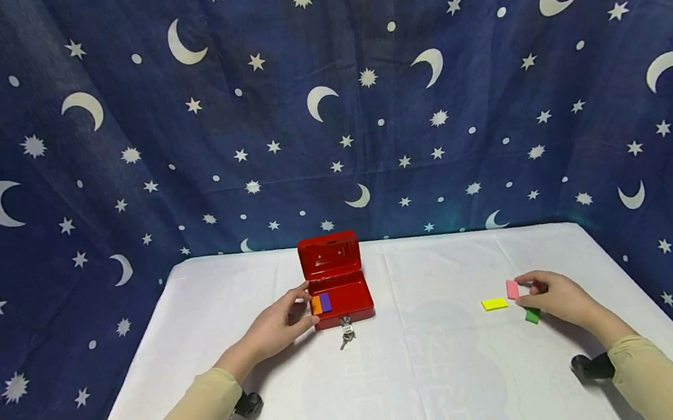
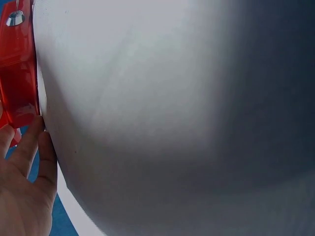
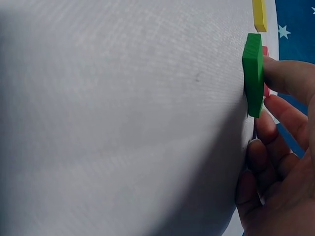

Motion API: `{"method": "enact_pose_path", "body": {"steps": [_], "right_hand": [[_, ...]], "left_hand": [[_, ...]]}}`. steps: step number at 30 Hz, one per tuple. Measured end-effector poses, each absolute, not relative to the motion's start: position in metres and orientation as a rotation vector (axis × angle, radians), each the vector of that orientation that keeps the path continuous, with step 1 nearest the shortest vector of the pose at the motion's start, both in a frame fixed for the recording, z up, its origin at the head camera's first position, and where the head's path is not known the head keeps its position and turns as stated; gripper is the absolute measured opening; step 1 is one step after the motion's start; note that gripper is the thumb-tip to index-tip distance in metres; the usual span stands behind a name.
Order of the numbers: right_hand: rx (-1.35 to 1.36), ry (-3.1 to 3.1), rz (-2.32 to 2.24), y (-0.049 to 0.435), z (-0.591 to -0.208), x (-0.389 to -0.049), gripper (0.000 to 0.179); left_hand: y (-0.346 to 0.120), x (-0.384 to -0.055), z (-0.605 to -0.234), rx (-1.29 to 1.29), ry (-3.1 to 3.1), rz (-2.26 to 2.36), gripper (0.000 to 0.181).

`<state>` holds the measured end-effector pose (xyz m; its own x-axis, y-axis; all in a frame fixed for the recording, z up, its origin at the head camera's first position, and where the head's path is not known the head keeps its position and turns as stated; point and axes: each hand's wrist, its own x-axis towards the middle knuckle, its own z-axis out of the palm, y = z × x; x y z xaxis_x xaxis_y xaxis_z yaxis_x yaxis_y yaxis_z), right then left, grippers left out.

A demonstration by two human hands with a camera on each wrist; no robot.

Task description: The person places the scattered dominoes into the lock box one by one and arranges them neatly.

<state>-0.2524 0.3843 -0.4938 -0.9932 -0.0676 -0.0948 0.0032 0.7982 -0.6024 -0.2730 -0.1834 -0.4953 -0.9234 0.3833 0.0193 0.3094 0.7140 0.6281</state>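
A red metal cash box [image 1: 352, 310] stands on the table with its lid [image 1: 329, 255] raised. Inside, at its left end, sit an orange block [image 1: 316, 306] and a purple block [image 1: 325, 303]. My left hand [image 1: 281, 320] rests against the box's left side, fingers mostly extended; in the left wrist view its fingertips [image 2: 37, 123] meet the red metal. On the right, my right hand [image 1: 558, 296] pinches a flat pink block [image 1: 511, 289] between thumb and index finger. A green block [image 1: 532, 315] lies just below that hand, partly covering the pink one in the right wrist view.
A yellow block [image 1: 494, 304] lies left of the pink one. Keys [image 1: 347, 340] hang from the lock at the box's front. White cloth [image 1: 443, 384] covers the table, and a dark blue curtain [image 1: 388, 121] with moons and stars rises behind it.
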Motion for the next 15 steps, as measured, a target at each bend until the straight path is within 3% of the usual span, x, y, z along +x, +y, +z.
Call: {"method": "enact_pose_path", "body": {"steps": [15], "right_hand": [[-0.035, 2.863, -0.996, 0.3848, -0.4934, -0.2521, 0.064]], "left_hand": [[-0.1836, -0.273, -0.4954, 0.578, 2.805, 0.985, 0.053]]}}
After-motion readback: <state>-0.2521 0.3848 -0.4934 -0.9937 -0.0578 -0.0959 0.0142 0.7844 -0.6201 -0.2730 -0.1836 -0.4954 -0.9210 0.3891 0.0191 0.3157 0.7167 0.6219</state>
